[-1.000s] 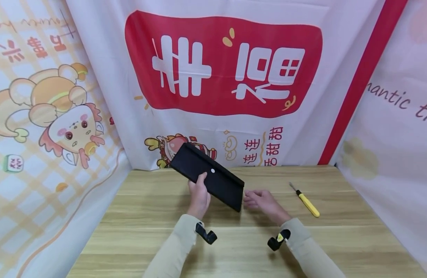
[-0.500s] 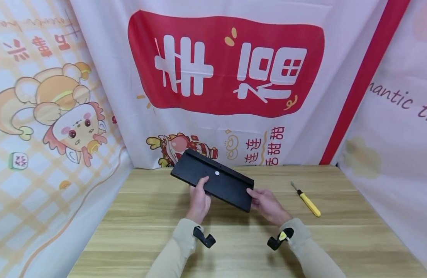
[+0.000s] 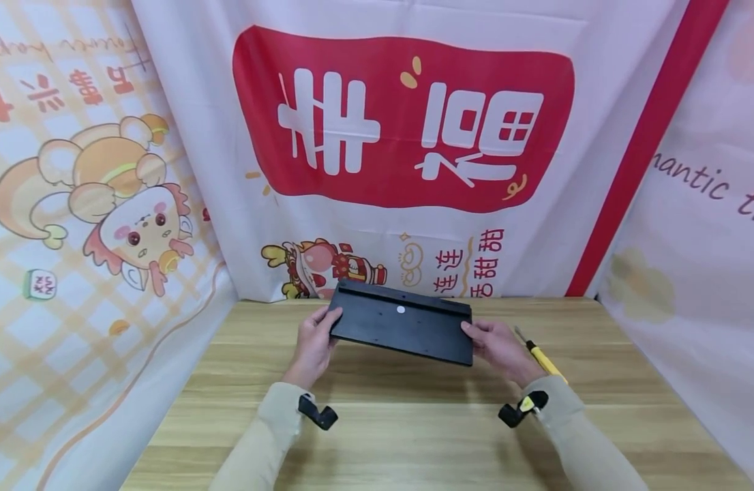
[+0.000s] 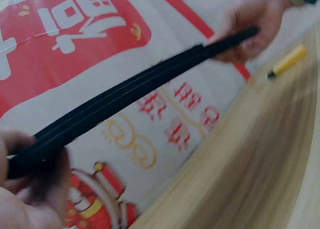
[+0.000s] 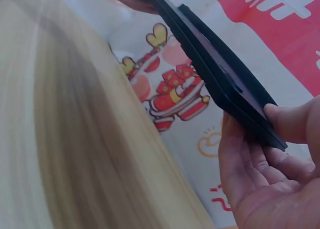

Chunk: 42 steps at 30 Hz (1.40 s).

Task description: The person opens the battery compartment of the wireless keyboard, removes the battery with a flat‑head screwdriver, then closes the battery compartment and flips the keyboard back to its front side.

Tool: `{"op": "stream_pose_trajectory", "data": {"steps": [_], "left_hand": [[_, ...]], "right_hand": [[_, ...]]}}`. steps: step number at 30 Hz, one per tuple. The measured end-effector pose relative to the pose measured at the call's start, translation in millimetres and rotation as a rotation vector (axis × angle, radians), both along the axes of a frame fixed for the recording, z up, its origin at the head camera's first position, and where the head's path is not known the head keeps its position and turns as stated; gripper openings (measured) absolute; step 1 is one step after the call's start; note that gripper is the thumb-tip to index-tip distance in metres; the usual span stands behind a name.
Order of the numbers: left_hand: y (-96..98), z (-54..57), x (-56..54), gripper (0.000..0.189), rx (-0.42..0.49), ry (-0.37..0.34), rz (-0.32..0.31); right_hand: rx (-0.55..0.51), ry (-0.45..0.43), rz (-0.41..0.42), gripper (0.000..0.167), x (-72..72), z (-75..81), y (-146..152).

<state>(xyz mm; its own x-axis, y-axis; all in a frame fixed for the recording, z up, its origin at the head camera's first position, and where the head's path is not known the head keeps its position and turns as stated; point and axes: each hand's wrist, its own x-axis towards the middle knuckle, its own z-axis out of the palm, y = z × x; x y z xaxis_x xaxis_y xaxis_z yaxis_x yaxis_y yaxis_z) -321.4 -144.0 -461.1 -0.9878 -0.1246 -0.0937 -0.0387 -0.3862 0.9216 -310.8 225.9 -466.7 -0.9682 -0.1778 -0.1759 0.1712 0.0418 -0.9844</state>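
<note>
A black keyboard (image 3: pixel 408 331) is held in the air above the table, its underside turned toward the head camera. A small white round spot and a raised ridge along the far edge show on it. My left hand (image 3: pixel 314 341) grips its left end, thumb on the underside. At the right end, my right hand (image 3: pixel 502 349) pinches it with the thumb on top and fingers beneath. In the right wrist view, bumps like key edges line one side of the keyboard (image 5: pixel 207 71). Beyond my right hand lies a screwdriver (image 3: pixel 544 360) with a yellow handle, partly hidden by the wrist.
The wooden table (image 3: pixel 408 436) spans the front. A printed white cloth (image 3: pixel 414 232) with a red patch hangs at its back edge, with more cloth at the left (image 3: pixel 187 361) and right (image 3: pixel 671 286).
My right hand has come to the keyboard and taken its right end. My left hand has shifted from the near edge to the left end. The keyboard has moved right and turned more level.
</note>
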Motion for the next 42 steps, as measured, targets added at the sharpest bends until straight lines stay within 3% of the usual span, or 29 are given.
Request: {"op": "stream_pose_trajectory", "data": {"steps": [6, 11, 15, 20, 28, 35, 42], "left_hand": [[-22.8, -1.8, 0.4, 0.04, -0.45, -0.055, -0.089], [-28.5, -11.8, 2.3, 0.032, -0.721, -0.029, -0.148], [-29.0, -24.1, 3.6, 0.029, -0.867, -0.006, -0.171], [-25.8, -35.7, 8.1, 0.026, -0.943, -0.004, -0.184], [-17.8, -51.8, 11.7, 0.022, -0.981, 0.024, -0.213], [-11.2, -59.3, 8.9, 0.03, -1.047, 0.045, -0.22], [-5.8, -65.9, 8.8, 0.043, -1.182, 0.132, -0.197]], "right_hand": [[0.158, 0.026, 0.005, 0.051, -3.9, 6.9, 9.7], [0.278, 0.054, -0.027, 0.042, -7.4, 4.1, 16.5], [0.393, 0.108, -0.07, 0.033, -8.2, -4.8, 18.4], [0.564, 0.154, -0.118, 0.031, -3.8, -17.2, 15.2], [0.75, 0.216, -0.113, 0.027, -4.0, -36.3, 15.4], [0.809, 0.223, -0.123, 0.026, -7.1, -45.0, 15.3], [0.863, 0.215, -0.114, 0.025, -5.0, -48.5, 12.1]]}}
